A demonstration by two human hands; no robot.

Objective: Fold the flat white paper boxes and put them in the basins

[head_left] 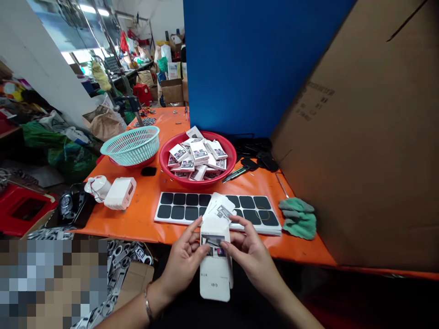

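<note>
Between my hands is a small white printed carton [215, 267], its end flaps spread and a picture panel facing up. My left hand [188, 253] grips its left edge with thumb and fingers. On the right side, my right hand [248, 246] pinches the carton, thumb on the picture. Just beyond it, another white printed piece [219, 208] lies over the sheets of black rounded squares [187, 199]; whether it joins the carton I cannot tell. Behind the sheets, a red basin [164, 169] holds a heap of small white printed boxes [200, 152].
A mint plastic basket [132, 146] stands at the left, near a stack of white cartons [120, 194]. A utility knife [236, 173] lies right of the basin. Green-grey gloves [298, 218] rest beside a large cardboard box [370, 151]. Metal parts [118, 265] fill a carton below left.
</note>
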